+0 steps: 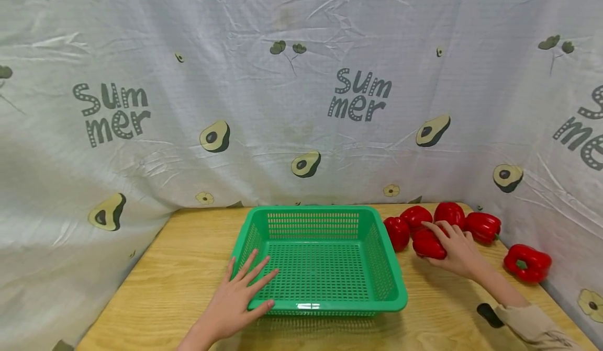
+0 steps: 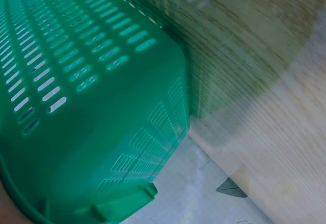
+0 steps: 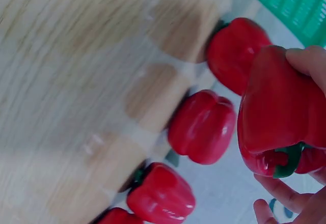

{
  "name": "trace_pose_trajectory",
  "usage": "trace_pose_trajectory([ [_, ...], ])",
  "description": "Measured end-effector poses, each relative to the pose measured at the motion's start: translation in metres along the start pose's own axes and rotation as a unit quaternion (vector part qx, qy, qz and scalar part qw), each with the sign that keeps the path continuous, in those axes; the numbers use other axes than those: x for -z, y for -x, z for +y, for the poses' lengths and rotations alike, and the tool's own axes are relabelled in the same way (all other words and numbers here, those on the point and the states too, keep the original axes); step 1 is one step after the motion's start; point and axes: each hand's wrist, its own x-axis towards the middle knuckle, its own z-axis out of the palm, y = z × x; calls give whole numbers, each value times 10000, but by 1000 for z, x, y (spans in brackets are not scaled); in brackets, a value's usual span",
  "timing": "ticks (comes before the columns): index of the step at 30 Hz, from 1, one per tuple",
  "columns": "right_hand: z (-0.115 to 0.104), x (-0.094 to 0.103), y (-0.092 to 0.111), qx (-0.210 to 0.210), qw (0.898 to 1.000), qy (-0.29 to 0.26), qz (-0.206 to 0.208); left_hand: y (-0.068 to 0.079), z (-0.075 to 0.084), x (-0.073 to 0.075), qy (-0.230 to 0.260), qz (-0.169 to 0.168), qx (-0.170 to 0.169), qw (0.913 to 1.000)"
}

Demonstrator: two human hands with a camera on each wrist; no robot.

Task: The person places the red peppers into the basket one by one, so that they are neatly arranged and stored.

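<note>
A green plastic basket (image 1: 313,305) with slotted walls stands on the table. My left hand (image 1: 237,293) lies with spread fingers over its near left corner; in the left wrist view the basket's outer wall (image 2: 97,142) fills much of the picture. To the right of the basket, my right hand (image 1: 454,249) grips a red bell pepper (image 1: 427,244) between thumb and fingers. Its green stem shows in the right wrist view, where the same bell pepper (image 3: 280,107) sits in front of the others.
Behind the right hand are more red bell peppers, among them one beside the basket (image 1: 397,234) and one near the curtain (image 1: 482,227). Another bell pepper (image 1: 532,264) lies at the table's right edge. A printed curtain (image 1: 264,94) hangs around the wooden table (image 1: 165,267).
</note>
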Motion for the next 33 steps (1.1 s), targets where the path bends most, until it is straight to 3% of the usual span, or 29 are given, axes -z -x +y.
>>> trace_pose_trajectory([
  [20,-28,21,-19,292,9985,-244,391,-2,0,0,-91,-55,-86,9999],
  [33,-53,35,-34,441,9977,-459,212,-2,-1,-1,-85,-161,-43,9998],
])
